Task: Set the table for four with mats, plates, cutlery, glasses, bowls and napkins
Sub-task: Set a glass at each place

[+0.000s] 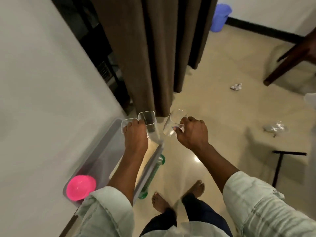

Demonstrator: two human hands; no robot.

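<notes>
My left hand (135, 134) holds two clear square glasses (150, 124) side by side, with its fingers hooked over their rims. One more clear glass (171, 124) is gripped by my right hand (191, 132) and tilts to the left. Both hands hover above the far end of a clear plastic bin (109, 134) on the floor. A pink bowl (81, 187) lies in the bin's near end.
A white wall or counter face (42, 91) fills the left. A brown curtain (153, 48) hangs ahead. A wooden chair leg (289, 62) and a black stand (280, 166) are on the right. Crumpled paper (236, 86) and plastic (275, 128) litter the tiled floor. A blue bucket (219, 17) sits far back.
</notes>
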